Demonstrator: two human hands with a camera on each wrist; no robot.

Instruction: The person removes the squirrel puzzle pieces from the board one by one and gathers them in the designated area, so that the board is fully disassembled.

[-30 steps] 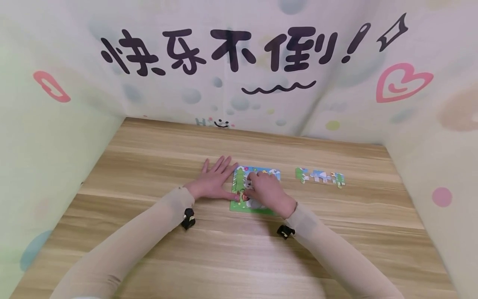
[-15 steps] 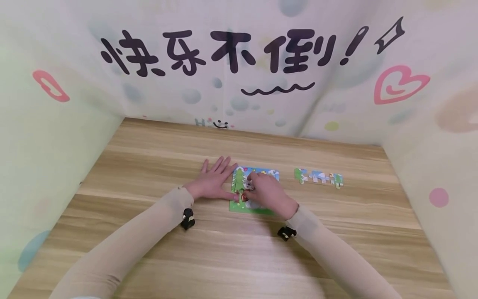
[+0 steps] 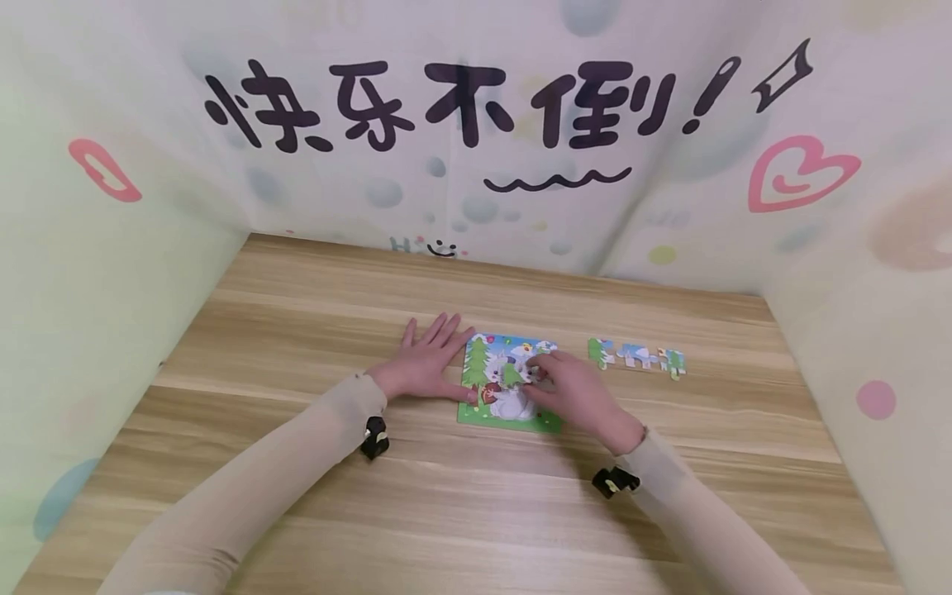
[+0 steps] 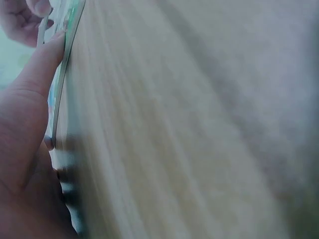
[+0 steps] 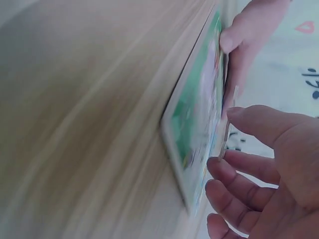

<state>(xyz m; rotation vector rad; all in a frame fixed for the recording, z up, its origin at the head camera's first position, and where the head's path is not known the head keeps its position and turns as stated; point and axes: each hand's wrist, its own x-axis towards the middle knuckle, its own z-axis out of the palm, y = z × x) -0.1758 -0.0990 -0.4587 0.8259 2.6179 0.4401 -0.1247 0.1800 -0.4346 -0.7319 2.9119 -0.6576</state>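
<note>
A square picture puzzle (image 3: 513, 407) with a grey-white animal, a green tree and a green lower border lies flat on the wooden table. At its left edge the left hand (image 3: 424, 365) rests with fingers spread, its thumb on the board; the left wrist view shows that thumb (image 4: 42, 64) against the edge. Above the board's right half, the right hand (image 3: 576, 392) pinches a green-and-white puzzle piece (image 3: 511, 376). In the right wrist view this piece (image 5: 228, 132) is seen edge-on between thumb and fingers, lifted off the board (image 5: 184, 119).
Several loose puzzle pieces (image 3: 638, 355) lie in a row to the right of the board. A printed cloth wall (image 3: 461, 198) stands behind the wooden table (image 3: 446, 512), with more cloth on the left and right sides.
The right hand has moved right and up from the board's middle, and a piece now shows in its pinch. More of the animal picture is visible. The left hand has stayed in place.
</note>
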